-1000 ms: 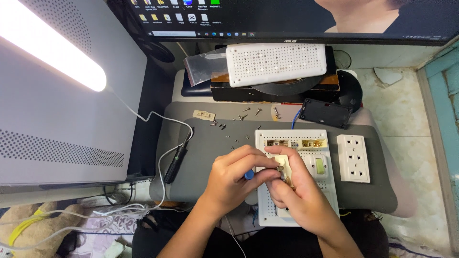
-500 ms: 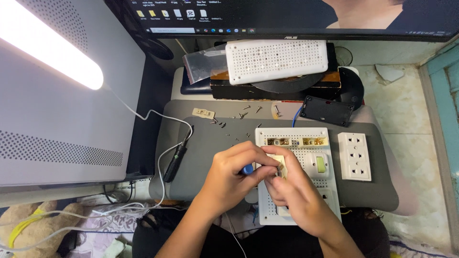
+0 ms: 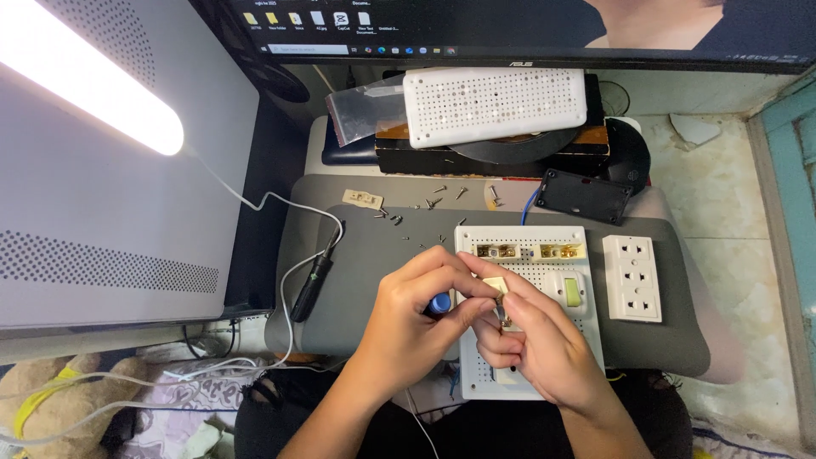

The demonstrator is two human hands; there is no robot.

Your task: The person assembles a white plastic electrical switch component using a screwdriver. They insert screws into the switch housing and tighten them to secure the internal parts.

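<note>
Cream-coloured switch part [image 3: 497, 287] sat pinched between our fingers, just above the white perforated board [image 3: 484, 374]. Our right hand [image 3: 535, 348] gripped it from below, while our left hand [image 3: 408, 327] closed around a blue-handled screwdriver [image 3: 439, 303] touching it. Loose screws [image 3: 429, 204] lay near on the grey mat [image 3: 357, 255], a white socket [image 3: 631, 278] beside the board.

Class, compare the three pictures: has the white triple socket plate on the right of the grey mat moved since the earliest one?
No. The white socket plate lies in the same spot, just right of the white perforated board, below the black battery box.
</note>
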